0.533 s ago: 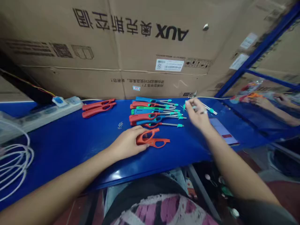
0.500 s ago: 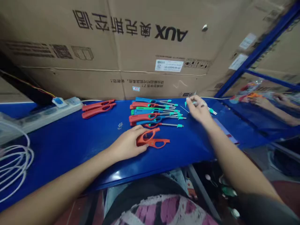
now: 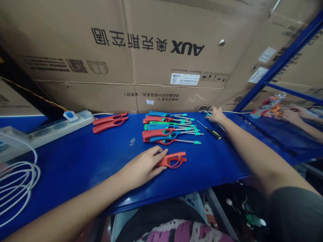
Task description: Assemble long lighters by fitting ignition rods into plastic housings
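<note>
My left hand (image 3: 145, 165) is closed around the rear of an orange-red lighter handle shell (image 3: 176, 160), whose trigger loop points right. My right hand (image 3: 217, 116) reaches to the back of the table near the carton, fingers bent together at some small metal and teal parts (image 3: 208, 115); what it grips is mostly hidden. Just in front of it lies a screwdriver (image 3: 215, 134) with a black and yellow handle. Between the hands is a pile of long-nosed lighters (image 3: 161, 126) in red, blue and green, metal tubes with teal tips pointing right.
Several tiny screws (image 3: 132, 141) lie left of the pile. Two red lighter handles (image 3: 110, 123) rest farther left, near a power strip (image 3: 59, 127) and a coiled white cable (image 3: 20, 188). A large carton (image 3: 151, 67) stands behind the blue table (image 3: 101, 161). Another person's hands (image 3: 294, 116) are at right.
My right hand has moved away to the back right, uncovering the screwdriver. In my left hand the two orange-red loops, spread apart before, now lie together.
</note>
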